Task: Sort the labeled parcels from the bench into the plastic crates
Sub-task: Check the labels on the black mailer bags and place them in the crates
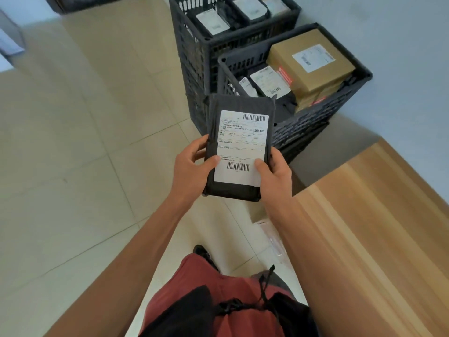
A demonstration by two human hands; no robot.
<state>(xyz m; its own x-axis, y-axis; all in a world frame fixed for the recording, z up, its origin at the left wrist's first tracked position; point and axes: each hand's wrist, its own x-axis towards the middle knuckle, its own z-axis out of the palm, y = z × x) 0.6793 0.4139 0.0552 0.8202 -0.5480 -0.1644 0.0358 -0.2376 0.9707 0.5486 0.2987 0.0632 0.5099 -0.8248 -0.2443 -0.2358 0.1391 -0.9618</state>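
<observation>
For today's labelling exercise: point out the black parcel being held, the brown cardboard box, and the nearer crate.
black parcel (239, 104): head view, upper wrapping.
brown cardboard box (286, 59): head view, top face.
nearer crate (315, 113): head view, right wall.

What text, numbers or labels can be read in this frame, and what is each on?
"业务类型": on the white label of the black parcel gripped by the left hand and right hand.
Rest of that label, with both barcodes: too small to read.
Labels on parcels in the near crate and far crate: too blurred.
</observation>
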